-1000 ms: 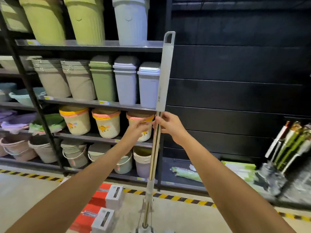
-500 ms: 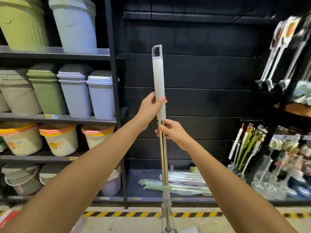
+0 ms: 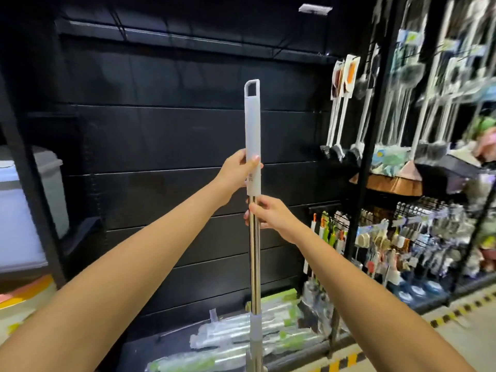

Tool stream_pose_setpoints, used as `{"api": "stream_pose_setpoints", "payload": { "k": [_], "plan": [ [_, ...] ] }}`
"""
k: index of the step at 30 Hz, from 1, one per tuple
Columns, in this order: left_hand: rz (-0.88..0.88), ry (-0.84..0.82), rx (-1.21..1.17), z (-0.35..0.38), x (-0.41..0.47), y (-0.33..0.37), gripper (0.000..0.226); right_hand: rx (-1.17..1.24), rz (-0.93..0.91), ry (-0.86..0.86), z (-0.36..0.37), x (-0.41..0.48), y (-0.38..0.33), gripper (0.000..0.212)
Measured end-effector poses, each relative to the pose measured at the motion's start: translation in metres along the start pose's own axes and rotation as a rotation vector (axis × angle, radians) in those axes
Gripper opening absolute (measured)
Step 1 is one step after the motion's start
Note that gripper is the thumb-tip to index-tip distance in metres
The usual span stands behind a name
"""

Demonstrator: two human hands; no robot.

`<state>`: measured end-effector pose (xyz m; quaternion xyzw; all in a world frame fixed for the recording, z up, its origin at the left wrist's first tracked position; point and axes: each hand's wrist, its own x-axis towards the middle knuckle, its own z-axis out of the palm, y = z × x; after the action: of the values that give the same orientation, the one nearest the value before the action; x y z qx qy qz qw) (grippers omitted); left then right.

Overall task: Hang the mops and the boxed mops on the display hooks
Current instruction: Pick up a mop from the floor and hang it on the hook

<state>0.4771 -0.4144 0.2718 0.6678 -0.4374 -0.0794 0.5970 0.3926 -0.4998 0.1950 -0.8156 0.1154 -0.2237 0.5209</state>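
I hold a mop (image 3: 252, 135) upright in front of a black slatted display wall (image 3: 166, 135). It has a pale grey grip with a hanging loop on top and a shiny metal pole below. My left hand (image 3: 241, 171) grips the lower part of the grey grip. My right hand (image 3: 265, 213) pinches the metal pole just under the grip. The mop's head is out of view below. Several plastic-wrapped mops (image 3: 236, 342) with green parts lie on the low base shelf under the wall.
A rack of hanging brushes and mops (image 3: 346, 108) stands to the right, with small cleaning tools (image 3: 402, 237) lower down. A black shelf upright (image 3: 29, 183) and a grey bin (image 3: 40, 189) are at the left. Yellow-black floor tape (image 3: 456, 312) runs along the shelving base.
My view has swung right, away from the bin shelves toward the black wall and the right-hand rack. The mop stays upright; my left hand has moved up onto the grey grip.
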Motion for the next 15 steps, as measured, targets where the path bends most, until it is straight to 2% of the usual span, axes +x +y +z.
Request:
{"api": "stream_pose_setpoints", "payload": {
  "k": [8,15],
  "plan": [
    [0.043,-0.097,-0.04,0.048,0.112,0.009,0.039,0.008,-0.052,0.109,-0.081,0.075,0.015,0.016],
    [0.115,-0.025,-0.052,0.099,0.206,0.016,0.041,0.042,-0.087,0.145,-0.157,0.147,0.027,0.015]
  ]
}}
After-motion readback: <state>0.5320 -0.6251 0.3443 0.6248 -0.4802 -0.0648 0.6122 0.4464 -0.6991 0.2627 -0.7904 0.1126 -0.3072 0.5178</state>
